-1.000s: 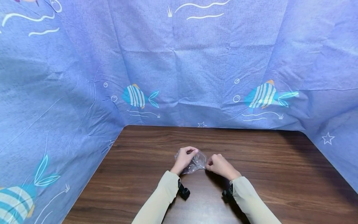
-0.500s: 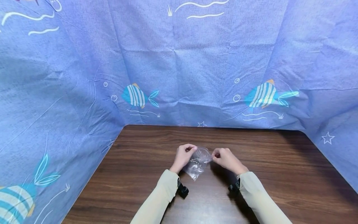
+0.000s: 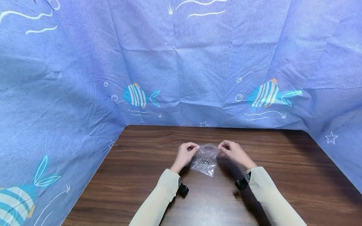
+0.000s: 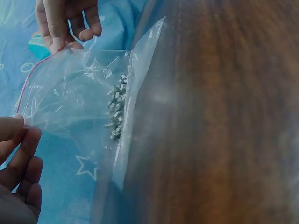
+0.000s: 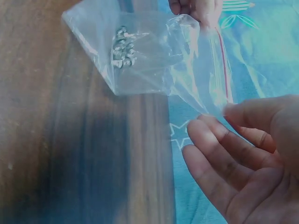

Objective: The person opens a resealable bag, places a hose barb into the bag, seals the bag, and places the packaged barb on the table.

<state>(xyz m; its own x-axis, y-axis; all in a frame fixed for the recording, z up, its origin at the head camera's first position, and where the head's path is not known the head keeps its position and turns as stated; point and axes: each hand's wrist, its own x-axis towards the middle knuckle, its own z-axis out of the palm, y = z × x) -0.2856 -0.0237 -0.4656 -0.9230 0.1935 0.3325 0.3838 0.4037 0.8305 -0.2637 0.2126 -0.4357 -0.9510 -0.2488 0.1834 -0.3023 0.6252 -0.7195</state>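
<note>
Between my two hands hangs a clear zip bag point(image 3: 204, 157) with a red line along its seal, seen well in both wrist views. Several small silvery metal pieces point(image 4: 117, 108), too small to name surely, lie heaped in its lower part. My left hand point(image 3: 185, 155) pinches one top corner of the bag between thumb and fingertips. At the opposite top corner, my right hand point(image 3: 234, 153) pinches the bag the same way, its other fingers loosely bent in the right wrist view. The bag's bottom folds toward me, over the table.
A dark brown wooden table point(image 3: 152, 141) lies under both hands. Blue cloth point(image 3: 203, 78) printed with fish and stars stands behind and at both sides. A black camera point(image 3: 183, 190) sits at the left wrist, another point(image 3: 241, 183) at the right.
My right hand has moved right and away from me, spreading the bag from bunched to flat, so the metal pieces show more clearly. The left hand has shifted only slightly.
</note>
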